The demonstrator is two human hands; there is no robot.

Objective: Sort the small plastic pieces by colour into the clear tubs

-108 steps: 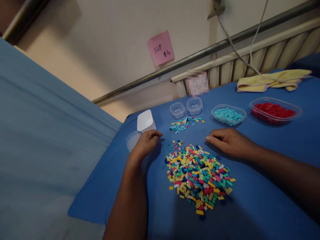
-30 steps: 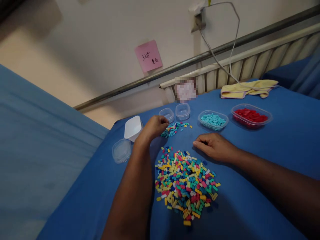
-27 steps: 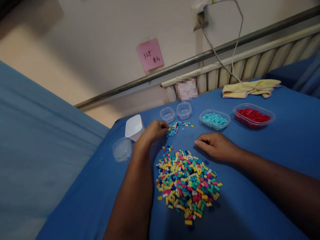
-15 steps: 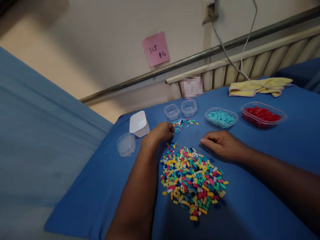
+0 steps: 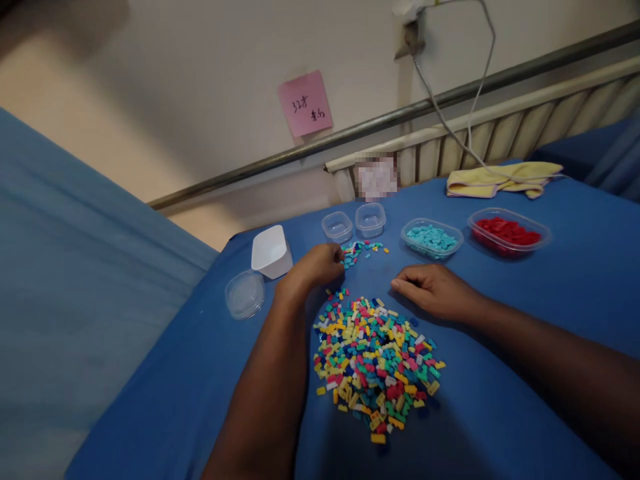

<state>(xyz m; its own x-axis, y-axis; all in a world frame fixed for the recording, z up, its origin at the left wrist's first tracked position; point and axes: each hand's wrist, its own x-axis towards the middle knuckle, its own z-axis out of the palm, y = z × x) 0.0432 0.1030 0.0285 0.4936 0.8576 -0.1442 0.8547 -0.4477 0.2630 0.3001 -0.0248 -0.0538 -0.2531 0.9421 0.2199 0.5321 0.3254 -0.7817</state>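
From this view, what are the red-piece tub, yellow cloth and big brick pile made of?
Tub: likely clear, glossy plastic; red pieces show through its wall.
Yellow cloth: probably matte fabric; it lies in soft folds.
Brick pile: apparently opaque moulded plastic; solid colours, repeated block shapes.

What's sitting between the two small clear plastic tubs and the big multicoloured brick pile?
In the head view, a small scattered heap of mostly turquoise bricks, then blue cloth; the bare left hand is at the heap's left edge.
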